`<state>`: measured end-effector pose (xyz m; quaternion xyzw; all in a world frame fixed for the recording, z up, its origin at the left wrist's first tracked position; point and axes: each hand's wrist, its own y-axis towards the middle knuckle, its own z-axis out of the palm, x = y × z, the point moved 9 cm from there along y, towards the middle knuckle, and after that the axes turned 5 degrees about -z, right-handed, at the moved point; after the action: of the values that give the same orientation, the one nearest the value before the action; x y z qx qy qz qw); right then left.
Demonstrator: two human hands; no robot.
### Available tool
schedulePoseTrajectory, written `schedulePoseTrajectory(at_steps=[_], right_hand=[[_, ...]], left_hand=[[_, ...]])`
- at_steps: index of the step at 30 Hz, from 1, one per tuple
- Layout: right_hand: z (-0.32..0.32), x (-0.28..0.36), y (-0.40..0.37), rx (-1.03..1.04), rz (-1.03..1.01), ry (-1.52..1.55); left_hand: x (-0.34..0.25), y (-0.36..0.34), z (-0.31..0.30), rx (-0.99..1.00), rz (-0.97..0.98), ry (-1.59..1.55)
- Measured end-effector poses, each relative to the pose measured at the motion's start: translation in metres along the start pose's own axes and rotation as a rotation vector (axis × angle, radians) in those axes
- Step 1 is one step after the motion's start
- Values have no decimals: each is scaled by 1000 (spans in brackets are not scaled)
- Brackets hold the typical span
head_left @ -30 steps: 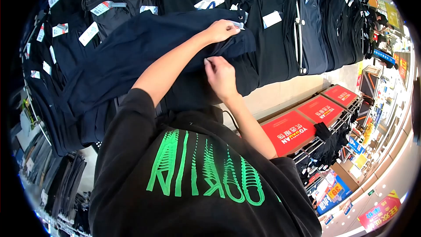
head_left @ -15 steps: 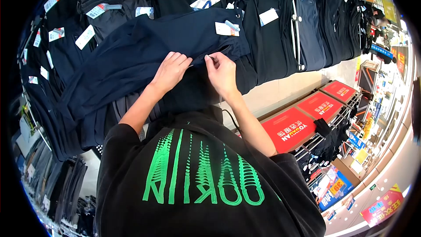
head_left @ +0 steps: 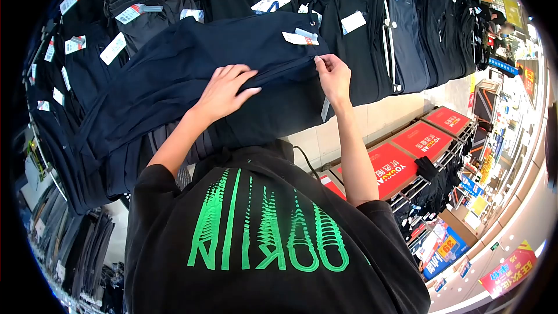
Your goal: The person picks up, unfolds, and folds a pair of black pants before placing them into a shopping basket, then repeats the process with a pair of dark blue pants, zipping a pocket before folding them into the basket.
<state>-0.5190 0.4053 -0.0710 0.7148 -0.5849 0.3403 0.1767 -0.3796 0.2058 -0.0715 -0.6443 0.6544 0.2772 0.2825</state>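
Observation:
A dark navy pair of trousers (head_left: 174,61) lies sideways over the stacked dark trousers, its waist end at the right. A white price tag (head_left: 300,38) with a clear clip is on the waist end. My left hand (head_left: 228,90) rests at the lower edge of the navy cloth, fingers apart, the thumb stretched to the right. My right hand (head_left: 334,75) pinches the edge of the navy trousers near the waistband, below the tag. A thin pale strip hangs beneath my right hand.
Piles of dark trousers (head_left: 357,52) with white tags fill the display across the top. Red boxes (head_left: 388,168) with white lettering line a rack at the right. More folded trousers (head_left: 75,250) stand at the lower left. A bright aisle with signs runs along the far right.
My right hand has moved right and slightly up along the cloth to the waist end. My left hand has opened its pinch and spread its fingers. The navy edge lies flatter.

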Motion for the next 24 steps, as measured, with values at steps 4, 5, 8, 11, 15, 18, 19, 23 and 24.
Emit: schedulePoseTrajectory(at_steps=[4, 5, 8, 11, 15, 18, 19, 23, 24], right_hand=[[-6, 9, -3, 20, -31, 9], [-7, 12, -4, 22, -45, 8], [-12, 19, -6, 26, -58, 10], [-20, 18, -6, 17, -50, 29], [-15, 21, -5, 41, -71, 22], [-13, 23, -4, 55, -63, 28], [-13, 23, -4, 60, -66, 32], [-16, 24, -4, 60, -70, 47], [-16, 23, -4, 56, -68, 50]], left_hand=[[-30, 48, 21, -31, 30, -108], [-34, 61, 35, -31, 64, -116], [-34, 85, 53, -27, 107, -196], [-29, 96, 50, 4, 52, -359], [-15, 96, 57, 128, -35, -579], [-1, 98, 67, 245, -128, -623], [5, 99, 73, 270, -139, -656], [7, 99, 74, 368, -168, -787], [4, 98, 70, 428, -203, -750]])
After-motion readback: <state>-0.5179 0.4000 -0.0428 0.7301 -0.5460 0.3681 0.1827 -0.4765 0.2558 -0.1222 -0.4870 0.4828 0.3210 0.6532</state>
